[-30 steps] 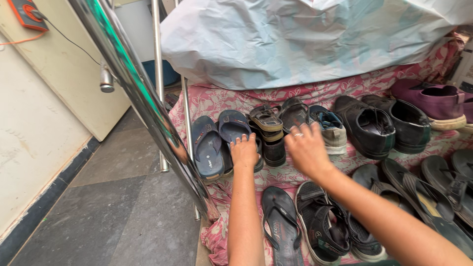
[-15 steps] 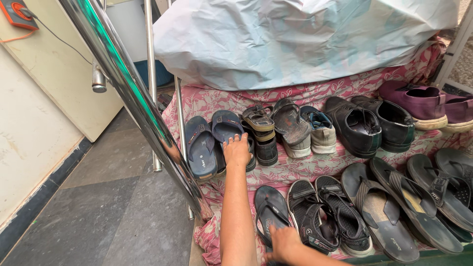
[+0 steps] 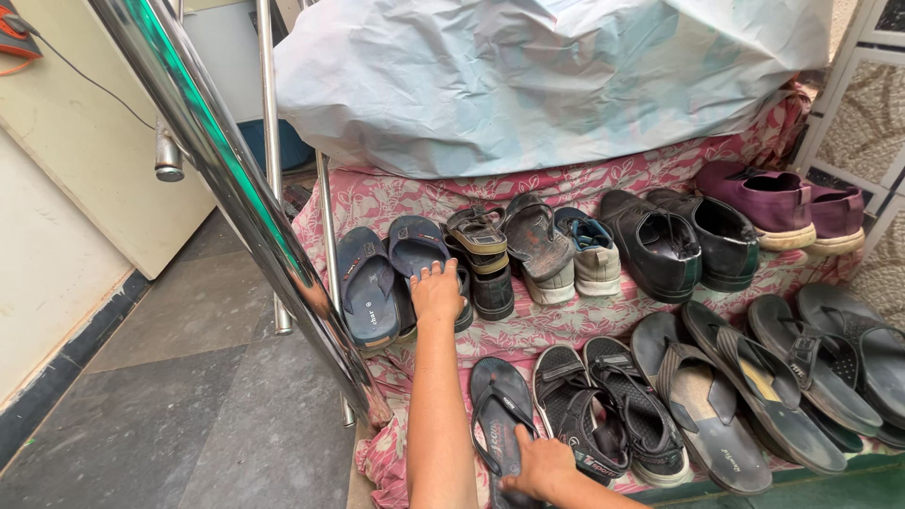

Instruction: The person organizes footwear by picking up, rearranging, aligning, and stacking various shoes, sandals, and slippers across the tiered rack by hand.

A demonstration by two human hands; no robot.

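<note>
Blue rubber lies under our left hand (image 3: 437, 293): its fingers (image 3: 432, 273), held close together and nearly flat, press on the heel of a blue flip-flop (image 3: 420, 251) in the back row, whose mate (image 3: 367, 286) sits just beside it toward the rail. Our right hand (image 3: 539, 470) is low in the view, fingers (image 3: 512, 486) curled around the edge of a black flip-flop (image 3: 500, 422) in the front row, pinching its heel end; the thumb side is hidden, so we cannot tell how tight the hold is.

Next to the blue pair stands a stack of brown sandals (image 3: 481, 253), then grey sneakers (image 3: 583, 259), black shoes (image 3: 683, 242) and purple shoes (image 3: 781, 202). Right of the black flip-flop lie black strapped sandals (image 3: 608, 416) and more dark flip-flops (image 3: 754, 382). All rest on a pink flowered cloth (image 3: 556, 325), under a pale plastic-covered bundle (image 3: 547, 75). A shiny steel railing (image 3: 236, 179) slants across the left, above grey floor tiles (image 3: 179, 405).
</note>
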